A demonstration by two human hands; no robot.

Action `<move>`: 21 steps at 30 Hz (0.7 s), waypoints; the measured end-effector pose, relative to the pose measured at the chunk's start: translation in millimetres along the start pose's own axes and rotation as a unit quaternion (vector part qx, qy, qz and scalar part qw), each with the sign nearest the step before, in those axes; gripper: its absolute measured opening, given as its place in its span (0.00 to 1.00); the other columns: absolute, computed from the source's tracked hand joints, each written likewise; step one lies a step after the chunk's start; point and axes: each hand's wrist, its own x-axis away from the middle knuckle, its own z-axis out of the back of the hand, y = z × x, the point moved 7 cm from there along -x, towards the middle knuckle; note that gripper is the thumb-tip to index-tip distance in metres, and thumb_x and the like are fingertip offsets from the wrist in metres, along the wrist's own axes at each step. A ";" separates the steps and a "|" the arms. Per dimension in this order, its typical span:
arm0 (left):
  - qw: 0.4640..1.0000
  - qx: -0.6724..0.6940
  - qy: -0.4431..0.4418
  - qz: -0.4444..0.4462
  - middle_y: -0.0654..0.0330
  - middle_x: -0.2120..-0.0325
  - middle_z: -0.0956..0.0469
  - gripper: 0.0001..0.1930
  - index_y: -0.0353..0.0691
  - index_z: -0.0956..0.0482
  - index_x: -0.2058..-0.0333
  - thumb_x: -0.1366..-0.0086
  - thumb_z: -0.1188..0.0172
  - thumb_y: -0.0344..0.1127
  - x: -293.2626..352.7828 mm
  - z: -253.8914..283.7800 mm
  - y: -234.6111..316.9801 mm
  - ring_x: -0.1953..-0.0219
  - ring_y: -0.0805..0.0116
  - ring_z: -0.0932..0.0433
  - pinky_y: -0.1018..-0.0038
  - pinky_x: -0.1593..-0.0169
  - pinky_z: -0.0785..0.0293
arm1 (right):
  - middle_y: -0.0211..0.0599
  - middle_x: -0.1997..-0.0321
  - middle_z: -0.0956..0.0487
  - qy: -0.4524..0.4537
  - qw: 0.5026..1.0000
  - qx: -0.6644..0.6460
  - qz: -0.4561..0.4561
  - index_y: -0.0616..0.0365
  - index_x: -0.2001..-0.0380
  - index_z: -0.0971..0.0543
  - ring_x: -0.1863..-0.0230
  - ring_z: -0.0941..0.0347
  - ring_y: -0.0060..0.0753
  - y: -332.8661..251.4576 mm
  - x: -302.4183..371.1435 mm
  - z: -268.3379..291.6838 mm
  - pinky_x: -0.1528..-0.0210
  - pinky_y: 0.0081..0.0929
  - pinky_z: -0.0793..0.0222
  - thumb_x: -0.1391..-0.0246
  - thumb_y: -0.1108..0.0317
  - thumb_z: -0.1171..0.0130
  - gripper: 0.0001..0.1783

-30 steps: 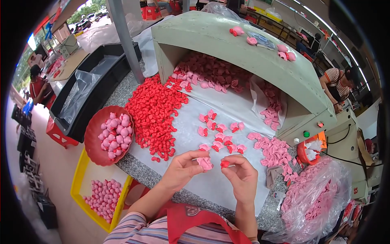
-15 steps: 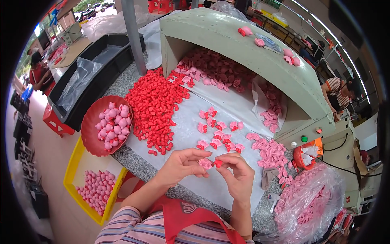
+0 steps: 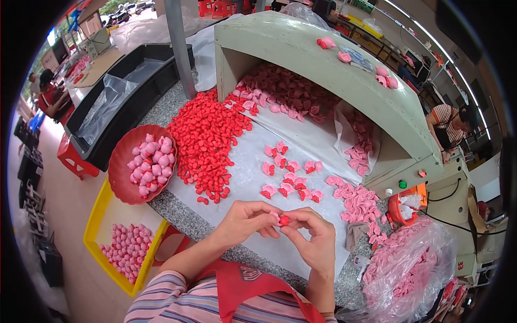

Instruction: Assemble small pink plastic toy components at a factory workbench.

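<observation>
My left hand (image 3: 249, 219) pinches a small pink rubbery piece (image 3: 275, 216), mostly covered by the fingers. A small glossy red piece (image 3: 284, 220) is pinched in my right hand (image 3: 311, 232). The two pieces meet between my fingertips, above the white sheet (image 3: 253, 188). Just beyond my hands lie several joined pink-and-red pieces (image 3: 287, 188). To their left spreads a big heap of loose red pieces (image 3: 202, 140). A pile of pink cup-like pieces (image 3: 356, 204) lies to the right of my hands.
A grey-green arched machine housing (image 3: 323, 59) covers more pink pieces. Left stand a red scalloped bowl (image 3: 119, 180) of pink balls, a black tray (image 3: 89, 153) and a yellow tray (image 3: 92, 229). At right are an orange cup (image 3: 401, 210) and a clear plastic bag (image 3: 436, 253). Other people work farther off.
My hands have drawn together. The red piece in my right hand has moved left against the pink piece, which is now more hidden by my left fingers.
</observation>
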 end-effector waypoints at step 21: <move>0.994 0.072 0.072 -0.042 0.57 0.74 0.24 0.02 0.32 0.29 0.69 0.41 0.49 0.23 -17.5 6.7 -44.0 0.73 0.72 0.25 0.79 0.69 0.25 | 0.33 0.74 0.27 0.195 0.971 0.138 -0.014 0.58 0.71 0.27 0.74 0.28 0.33 22.3 33.2 11.8 0.71 0.28 0.32 0.63 0.67 0.34 0.15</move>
